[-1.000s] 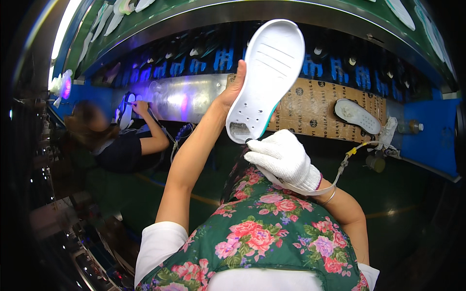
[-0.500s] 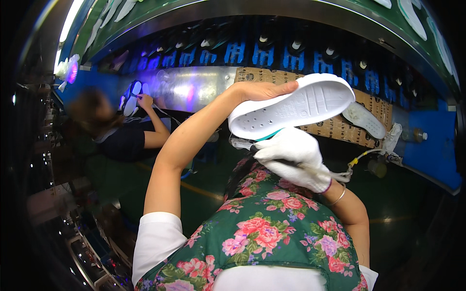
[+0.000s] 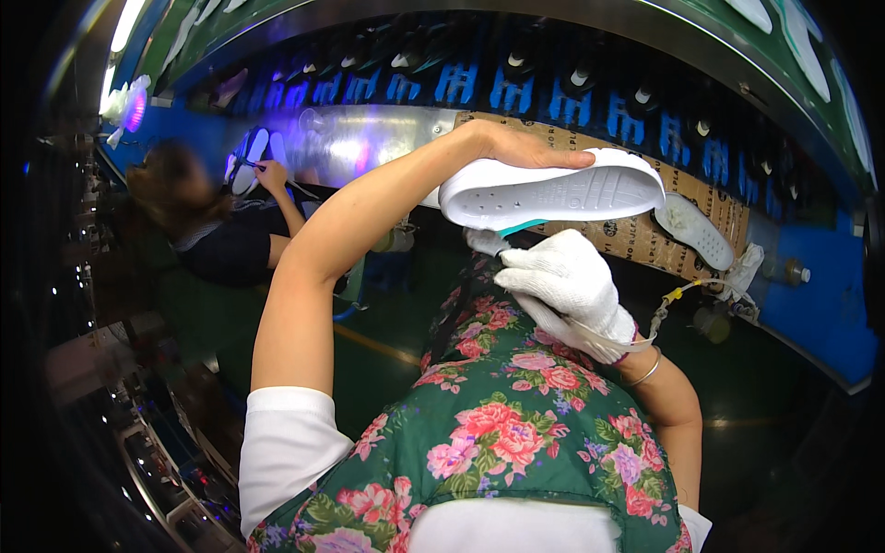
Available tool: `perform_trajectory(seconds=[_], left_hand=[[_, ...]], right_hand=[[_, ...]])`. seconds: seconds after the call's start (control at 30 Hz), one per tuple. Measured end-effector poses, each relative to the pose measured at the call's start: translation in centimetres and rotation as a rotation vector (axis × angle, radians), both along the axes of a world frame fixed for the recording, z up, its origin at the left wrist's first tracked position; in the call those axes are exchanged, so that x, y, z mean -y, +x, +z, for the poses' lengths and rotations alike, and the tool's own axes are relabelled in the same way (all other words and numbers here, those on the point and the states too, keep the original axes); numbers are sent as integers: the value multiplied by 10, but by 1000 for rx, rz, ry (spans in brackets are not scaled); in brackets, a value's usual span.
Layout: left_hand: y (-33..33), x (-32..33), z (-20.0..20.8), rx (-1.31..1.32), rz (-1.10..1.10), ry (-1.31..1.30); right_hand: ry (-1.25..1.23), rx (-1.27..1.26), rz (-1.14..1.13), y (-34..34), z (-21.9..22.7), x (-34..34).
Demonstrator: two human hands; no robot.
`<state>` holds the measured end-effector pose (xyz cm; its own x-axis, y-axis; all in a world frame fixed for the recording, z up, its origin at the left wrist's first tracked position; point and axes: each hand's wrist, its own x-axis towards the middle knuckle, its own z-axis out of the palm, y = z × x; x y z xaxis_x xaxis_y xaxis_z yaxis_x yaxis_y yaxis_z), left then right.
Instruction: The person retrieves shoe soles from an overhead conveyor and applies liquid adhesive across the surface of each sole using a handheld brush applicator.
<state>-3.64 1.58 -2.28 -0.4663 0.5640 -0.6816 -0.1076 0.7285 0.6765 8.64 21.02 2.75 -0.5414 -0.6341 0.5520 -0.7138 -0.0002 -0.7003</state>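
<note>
My left hand [image 3: 530,149], bare, grips a white shoe sole [image 3: 553,195] over its far edge, thumb along the rim. The sole's hollow upper face has small holes toward the left end and ribs toward the right, and a teal strip [image 3: 524,227] shows at its near edge. In a white knit glove, my right hand [image 3: 564,281] is closed around a brush [image 3: 487,241] with a pale head and dark handle. The brush head is just below the sole's near left edge; whether it touches cannot be told.
Another sole [image 3: 693,230] lies on printed brown cardboard [image 3: 608,235] on the bench. A thin tube with a yellow fitting [image 3: 675,295] runs from my right wrist toward a bottle [image 3: 795,273]. Blue holders [image 3: 512,92] line the bench's back. A co-worker [image 3: 217,230] handles shoes at left.
The sole has tilted, so its hollow face looks narrower and more of its side shows. The brush has moved right and up, closer beneath the sole's near edge.
</note>
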Motion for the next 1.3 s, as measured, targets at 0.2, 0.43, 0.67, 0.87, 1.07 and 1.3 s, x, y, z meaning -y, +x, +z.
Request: perform_trajectory(seconds=[0.2,0.43,0.67,0.87,1.07,1.3], left_hand=[[6,18,-3,205,399,332],[66,-1,-35,669,885,1245],[101,-21,-47,548,1090,1247],[124,-4,-47,448,900,1385],[139,-20,-4,800,1309,1790],[135,-53,1,358,1221,1678]], right_hand=[[-216,963,-240,-11,10,-9],[-184,631,-567,-32,4,-22],[-72,297,-399,-48,0,-29],[30,174,-358,-32,9,-26],[3,82,-392,-18,19,-20],[-98,36,-407,-24,24,-16]])
